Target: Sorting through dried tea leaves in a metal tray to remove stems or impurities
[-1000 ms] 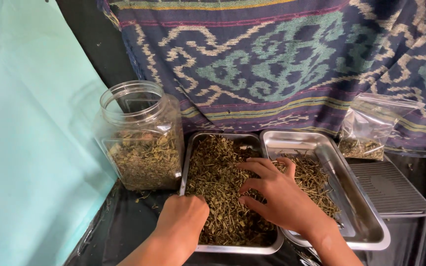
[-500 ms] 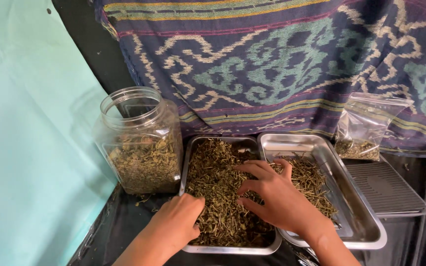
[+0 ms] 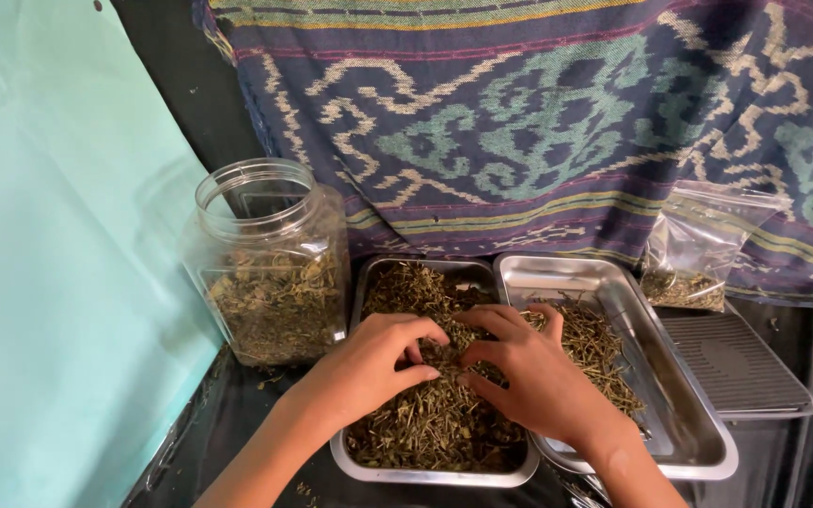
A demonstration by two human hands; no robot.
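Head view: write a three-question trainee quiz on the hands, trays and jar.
1. True or false: both hands are in the tray nearer the jar.
2. Which container has no lid on? A) the clear jar B) the plastic bag C) the flat grey scale
3. Fill in: the second steel tray holds ____ dried herb than the first.

Key
1. True: the left hand and right hand meet over the dried herb in the left steel tray, beside the clear jar.
2. A: the jar's mouth is open.
3. Less: the right steel tray shows much bare metal.
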